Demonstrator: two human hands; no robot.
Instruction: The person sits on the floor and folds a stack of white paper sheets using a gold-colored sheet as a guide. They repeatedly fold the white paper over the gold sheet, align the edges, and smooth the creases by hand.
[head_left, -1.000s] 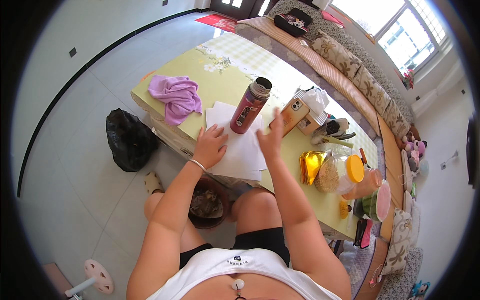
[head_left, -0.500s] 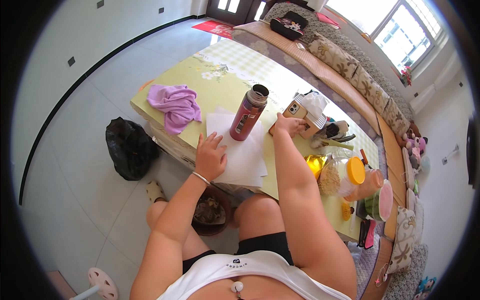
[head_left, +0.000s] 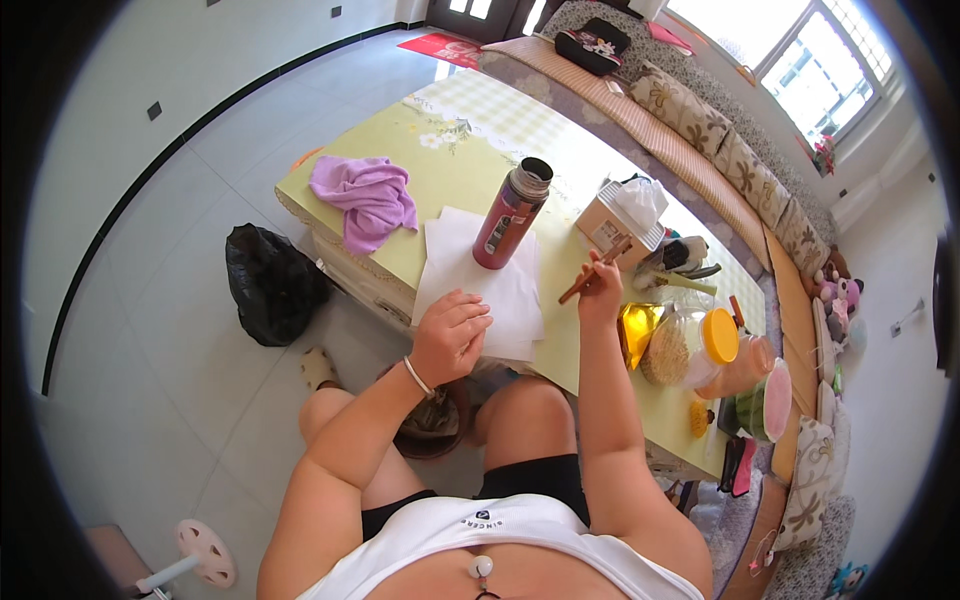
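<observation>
My right hand (head_left: 602, 290) grips a phone (head_left: 582, 284) in a brown case, held up nearly edge-on in front of the tissue box (head_left: 604, 230). My left hand (head_left: 452, 335) hovers at the near edge of the white paper sheets (head_left: 455, 262), fingers loosely bent and side by side, nothing seen in them. On those sheets stands a dark red bottle (head_left: 505, 228) without a lid, its mouth facing up. A purple cloth (head_left: 365, 203) lies crumpled left of the paper.
To the right stand a yellow-lidded jar (head_left: 672, 350) of grain, a golden packet (head_left: 637, 328), another jar (head_left: 745, 367) and a cut watermelon (head_left: 765, 405). A black bag (head_left: 268, 285) rests on the floor at left. A bin (head_left: 440, 435) sits between my legs, under the table edge.
My right hand has lifted the phone away from the tissue box, toward me, and turned it edge-on. My left hand has drawn back toward me and to the right, its fingers closer together.
</observation>
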